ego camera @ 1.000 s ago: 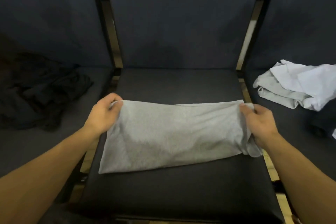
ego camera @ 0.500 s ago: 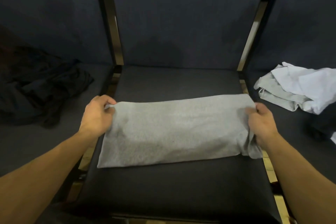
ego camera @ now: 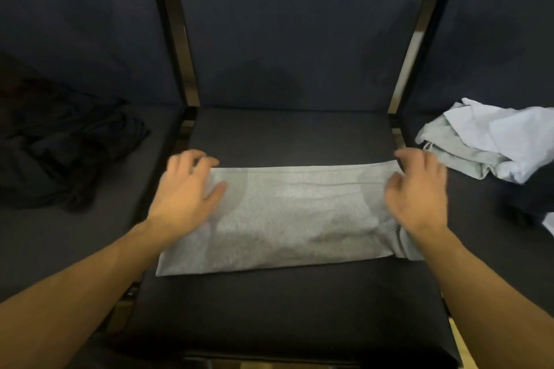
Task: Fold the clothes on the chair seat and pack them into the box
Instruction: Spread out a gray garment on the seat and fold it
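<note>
A grey garment [ego camera: 287, 216], folded into a long flat rectangle, lies across the black chair seat [ego camera: 284, 308]. My left hand [ego camera: 187, 189] lies over its left end with the fingers spread and relaxed. Over the right end is my right hand [ego camera: 419, 192], fingers loosely extended and holding nothing. Both hands are a little blurred. No box is in view.
A heap of white and light grey clothes [ego camera: 494, 144] sits on the seat to the right. Dark clothes [ego camera: 60, 144] are piled on the seat to the left. The chair's back [ego camera: 299, 24] rises straight ahead between two dark frame bars.
Both hands have let go of the garment's far corners and now lie open over its ends. The garment lies flat on the seat.
</note>
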Tool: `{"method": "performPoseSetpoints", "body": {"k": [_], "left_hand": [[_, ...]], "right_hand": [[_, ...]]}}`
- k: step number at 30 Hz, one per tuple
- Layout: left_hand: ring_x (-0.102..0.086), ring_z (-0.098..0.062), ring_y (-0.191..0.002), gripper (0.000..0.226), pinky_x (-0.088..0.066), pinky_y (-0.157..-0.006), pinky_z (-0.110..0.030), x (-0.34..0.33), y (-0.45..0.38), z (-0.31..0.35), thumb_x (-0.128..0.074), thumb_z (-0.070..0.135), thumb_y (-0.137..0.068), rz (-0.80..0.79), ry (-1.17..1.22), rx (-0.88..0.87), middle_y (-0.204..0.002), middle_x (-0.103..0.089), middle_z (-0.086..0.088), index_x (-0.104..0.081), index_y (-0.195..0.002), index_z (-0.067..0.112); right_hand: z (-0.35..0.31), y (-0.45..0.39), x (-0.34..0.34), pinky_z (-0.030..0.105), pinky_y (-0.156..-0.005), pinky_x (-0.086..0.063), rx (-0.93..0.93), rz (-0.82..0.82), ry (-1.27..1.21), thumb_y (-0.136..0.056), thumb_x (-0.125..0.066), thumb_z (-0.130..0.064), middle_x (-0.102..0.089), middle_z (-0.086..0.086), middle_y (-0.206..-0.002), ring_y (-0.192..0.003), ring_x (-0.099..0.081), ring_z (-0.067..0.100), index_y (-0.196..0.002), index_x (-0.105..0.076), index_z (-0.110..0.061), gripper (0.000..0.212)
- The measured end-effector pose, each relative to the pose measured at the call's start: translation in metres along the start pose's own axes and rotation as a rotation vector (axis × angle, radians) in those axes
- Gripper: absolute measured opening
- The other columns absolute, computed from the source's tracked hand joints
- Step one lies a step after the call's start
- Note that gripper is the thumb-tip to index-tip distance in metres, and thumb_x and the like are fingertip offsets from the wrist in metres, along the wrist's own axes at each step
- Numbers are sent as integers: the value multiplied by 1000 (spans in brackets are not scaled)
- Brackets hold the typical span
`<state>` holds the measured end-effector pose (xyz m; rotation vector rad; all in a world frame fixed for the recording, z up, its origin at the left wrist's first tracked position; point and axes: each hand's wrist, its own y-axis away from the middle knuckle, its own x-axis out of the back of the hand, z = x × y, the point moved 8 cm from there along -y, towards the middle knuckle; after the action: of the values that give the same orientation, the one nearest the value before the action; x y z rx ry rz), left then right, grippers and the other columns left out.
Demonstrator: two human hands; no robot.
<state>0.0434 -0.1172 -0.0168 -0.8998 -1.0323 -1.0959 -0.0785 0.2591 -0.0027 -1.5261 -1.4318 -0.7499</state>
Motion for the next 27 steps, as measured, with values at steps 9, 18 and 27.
{"method": "performPoseSetpoints", "body": {"k": [9, 18, 27], "left_hand": [[27, -21, -154, 107, 7, -127, -52, -84, 38, 25, -6, 101, -74, -404, -315, -231, -165, 34, 1, 29, -155, 39], [36, -22, -150, 121, 14, -125, -51, -77, 34, 23, -27, 103, -70, -463, -274, -235, -160, 43, -2, 39, -149, 40], [32, -6, -147, 98, 16, -125, -35, -75, 55, 108, -46, 70, -95, -457, -98, -350, -163, 33, 10, 17, -161, 34]], "right_hand": [[-9, 53, -90, 49, -124, 9, 214, -470, 282, -99, -13, -68, 9, -5, -169, -154, 13, 19, -158, 1, -42, 66], [12, 43, -82, 53, -122, 12, 158, -486, 378, -95, -7, -74, 17, -4, -168, -153, 19, 19, -157, 11, -43, 71], [30, 32, -45, 54, -115, -25, -98, -387, 279, -99, -41, -49, -13, 9, -163, -142, -23, 39, -154, -23, -33, 61]]}}
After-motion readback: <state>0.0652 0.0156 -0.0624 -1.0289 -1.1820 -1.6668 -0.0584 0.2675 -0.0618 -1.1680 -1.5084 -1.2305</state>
